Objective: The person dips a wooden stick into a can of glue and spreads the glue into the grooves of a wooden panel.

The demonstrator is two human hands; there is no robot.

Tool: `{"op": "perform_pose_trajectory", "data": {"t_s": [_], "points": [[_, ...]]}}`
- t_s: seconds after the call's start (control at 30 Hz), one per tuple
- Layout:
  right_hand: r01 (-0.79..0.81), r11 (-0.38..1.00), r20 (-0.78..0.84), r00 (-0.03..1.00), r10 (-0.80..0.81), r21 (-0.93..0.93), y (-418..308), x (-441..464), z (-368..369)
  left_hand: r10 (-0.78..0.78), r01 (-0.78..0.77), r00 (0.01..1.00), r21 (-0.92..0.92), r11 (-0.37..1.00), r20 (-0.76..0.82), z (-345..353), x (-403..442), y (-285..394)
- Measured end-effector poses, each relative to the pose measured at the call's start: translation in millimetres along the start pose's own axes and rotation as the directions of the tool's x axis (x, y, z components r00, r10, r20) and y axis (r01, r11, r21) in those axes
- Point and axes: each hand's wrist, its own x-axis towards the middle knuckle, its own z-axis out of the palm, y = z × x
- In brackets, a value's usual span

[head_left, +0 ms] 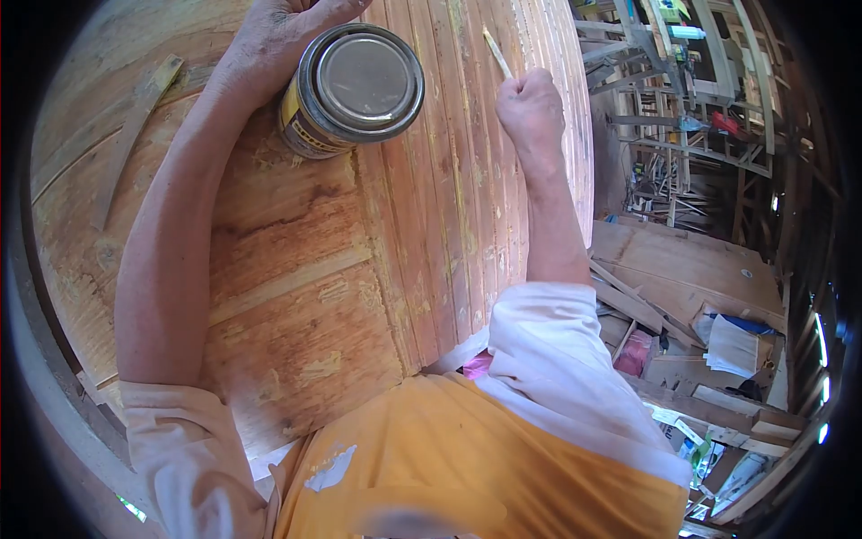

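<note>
A round metal can (pixel 370 83) with a yellow label and a grey rimmed top is on or just above the wooden panel (pixel 296 211); which of the two I cannot tell. Around its upper left side curls my left hand (pixel 285 34), closed on the can, with its fingers partly hidden and cut off by the frame's top edge. My right hand (pixel 530 97) is closed in a fist around a thin pale stick (pixel 496 52), whose tip points up and left. It is over the grooved strips on the panel's right side. Yellowish smears mark the grooves and wood.
A loose wooden strip (pixel 135 139) lies on the panel's left side. Right of the panel are a brown board (pixel 691 265), white paper (pixel 733 346), a pink item (pixel 634 352) and scrap wood. Timber racks (pixel 682 117) stand at the upper right.
</note>
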Motion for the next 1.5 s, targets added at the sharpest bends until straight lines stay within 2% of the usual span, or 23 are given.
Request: {"op": "perform_pose_trajectory", "data": {"t_s": [0.13, 0.23, 0.3, 0.43, 0.53, 0.63, 0.73, 0.83, 0.93, 1.0, 1.1, 1.2, 1.3, 1.4, 1.5], "points": [[0.031, 0.994, 0.007, 1.0, -0.031, -0.108, -7, -17, -8, -0.007, 0.007, 1.0, -0.004, 1.0, -0.013, -1, -1, 1], [0.147, 0.978, -0.076, 0.984, -0.159, -0.149, -7, 10, 2, -0.045, 0.044, 0.999, -0.023, 0.999, -0.014, 1, -3, 5], [0.142, 0.98, -0.064, 0.986, -0.152, -0.139, -18, 26, 4, -0.04, 0.042, 0.999, -0.077, 0.996, 0.024, 0, -3, 3], [0.133, 0.984, -0.065, 0.988, -0.141, -0.12, -11, 8, -2, -0.026, 0.026, 1.0, -0.048, 0.999, 0.007, 0, -2, 3], [0.018, 0.978, 0.071, 0.997, -0.033, 0.207, 17, -15, -5, -0.034, 0.034, 0.999, -0.051, 0.998, -0.003, -2, -1, -1], [-0.08, 0.911, 0.168, 0.986, 0.012, 0.405, 34, -1, 4, -0.065, 0.064, 0.998, -0.084, 0.994, -0.003, 0, 0, 0], [-0.031, 0.902, 0.162, 0.986, -0.043, 0.43, 21, 34, 11, -0.081, 0.08, 0.997, -0.092, 0.993, -0.005, 2, -1, 3], [-0.012, 0.86, 0.052, 0.999, -0.017, 0.51, 10, 47, 22, -0.065, 0.065, 0.998, -0.068, 0.996, -0.007, 3, -2, 5], [0.027, 0.919, 0.131, 0.988, -0.085, 0.392, 23, 31, 13, -0.057, 0.057, 0.998, -0.106, 0.993, 0.008, 2, -3, 3], [0.066, 0.955, 0.065, 0.994, -0.088, 0.288, 47, 8, 17, -0.074, 0.072, 0.997, -0.1, 0.992, -0.012, 3, -2, 5], [0.043, 0.937, 0.02, 0.998, -0.054, 0.348, 51, -35, 3, -0.037, 0.036, 0.999, -0.059, 0.998, -0.009, 1, -2, 5], [-0.187, 0.903, 0.273, 0.958, 0.082, 0.386, 47, -29, -1, -0.043, 0.043, 0.999, -0.067, 0.997, 0.001, 3, -4, 5], [-0.135, 0.885, 0.14, 0.987, 0.081, 0.445, 48, -19, 21, -0.062, 0.061, 0.998, -0.061, 0.996, -0.01, 5, -3, 6], [-0.116, 0.918, 0.131, 0.989, 0.071, 0.379, 53, -28, 21, -0.057, 0.057, 0.998, -0.058, 0.997, 0.006, 2, 1, 4], [-0.141, 0.903, 0.128, 0.987, 0.097, 0.406, 46, -28, 21, -0.063, 0.062, 0.998, -0.044, 0.997, -0.006, 3, -3, 8]]}}
